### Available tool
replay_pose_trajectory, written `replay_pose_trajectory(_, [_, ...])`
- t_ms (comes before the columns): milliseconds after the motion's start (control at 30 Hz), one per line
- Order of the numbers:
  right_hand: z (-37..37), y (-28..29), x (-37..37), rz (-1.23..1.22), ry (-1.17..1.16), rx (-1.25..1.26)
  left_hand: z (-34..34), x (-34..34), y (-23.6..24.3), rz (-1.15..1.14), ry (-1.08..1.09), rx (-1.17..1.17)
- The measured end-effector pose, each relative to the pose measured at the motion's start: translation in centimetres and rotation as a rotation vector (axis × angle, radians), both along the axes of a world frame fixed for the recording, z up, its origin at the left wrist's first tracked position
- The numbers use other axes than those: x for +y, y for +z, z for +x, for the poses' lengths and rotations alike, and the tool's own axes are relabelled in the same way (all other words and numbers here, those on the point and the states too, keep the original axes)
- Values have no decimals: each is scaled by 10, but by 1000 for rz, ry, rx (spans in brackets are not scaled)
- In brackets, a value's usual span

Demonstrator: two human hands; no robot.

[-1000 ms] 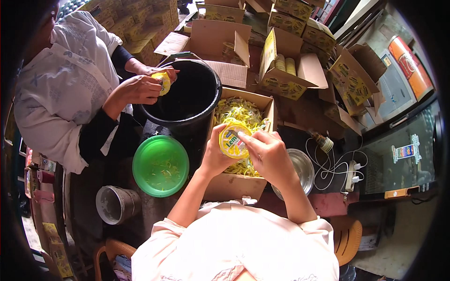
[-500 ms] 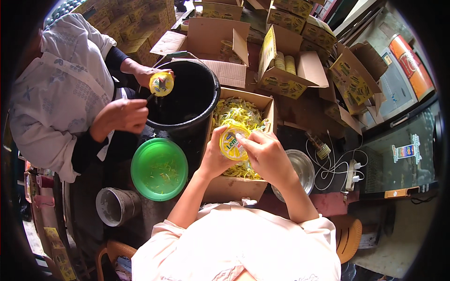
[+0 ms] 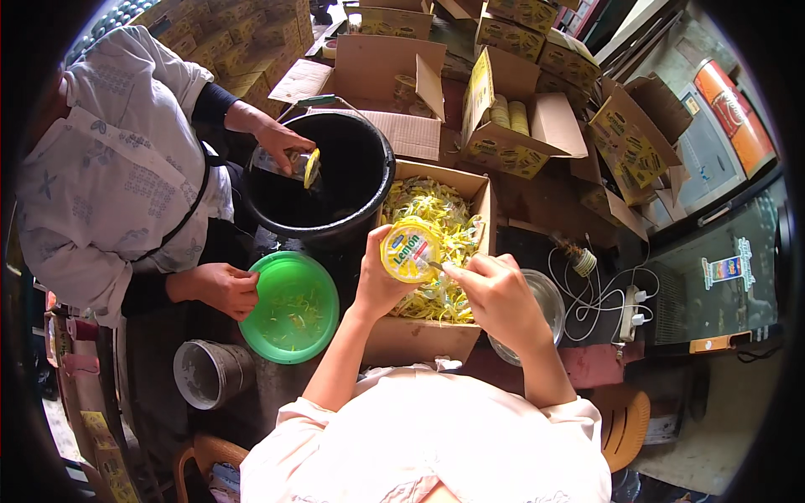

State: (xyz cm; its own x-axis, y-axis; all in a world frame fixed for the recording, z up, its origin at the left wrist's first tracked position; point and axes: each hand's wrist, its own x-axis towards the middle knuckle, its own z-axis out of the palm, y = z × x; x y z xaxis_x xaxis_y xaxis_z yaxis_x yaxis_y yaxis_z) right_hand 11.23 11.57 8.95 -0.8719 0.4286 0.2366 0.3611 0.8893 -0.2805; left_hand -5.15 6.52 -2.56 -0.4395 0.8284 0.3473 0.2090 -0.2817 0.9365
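Note:
My left hand (image 3: 374,283) grips a round yellow-lidded plastic cup (image 3: 406,243), its printed top tilted toward me. My right hand (image 3: 495,293) pinches a small grey metal tool (image 3: 437,265), perhaps a blade, at the lid's lower right edge. Beneath both hands is a cardboard box (image 3: 402,335) heaped with yellow shreds (image 3: 436,197) and crumpled clear bits. A steel bowl (image 3: 545,306) is partly hidden behind my right hand.
A co-worker's hands hold a cup (image 3: 307,168) over a black bucket (image 3: 369,220) and touch a green basin (image 3: 293,344). A grey pail (image 3: 210,373) lies left. Open cartons (image 3: 520,151) stand behind; a power strip with cords (image 3: 631,314) sits right.
My cup has moved slightly left, and my right hand has shifted right and down, exposing the metal tool. The co-worker's cup has dropped into the bucket's mouth; their other hand moved down to the basin.

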Motion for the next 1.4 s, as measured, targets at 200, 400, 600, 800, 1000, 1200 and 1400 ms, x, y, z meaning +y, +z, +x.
replay_pose_trajectory(200, [11, 13, 11, 64, 22, 164, -13, 4, 0, 80, -143, -115])
replay_pose_trajectory(400, [0, 18, 22, 1, 140, 178, -30, 7, 3, 6, -591, -312])
replay_pose_trajectory(600, [-10, 24, 18, -32, 271, 148, -28, 5, 13, -68, -714, -421])
replay_pose_trajectory(800, [-15, 20, 14, 29, 279, 167, -27, 4, 14, -92, -717, -396])
replay_pose_trajectory(1000, [-15, 17, 11, 29, 296, 131, -25, 0, 14, -92, -738, -430])
replay_pose_trajectory(1200, [-15, 17, 7, 47, 311, 119, -25, -2, 13, -101, -738, -365])
replay_pose_trajectory(1400, [-13, 15, 6, 33, 302, 117, -25, -3, 13, -89, -731, -373])
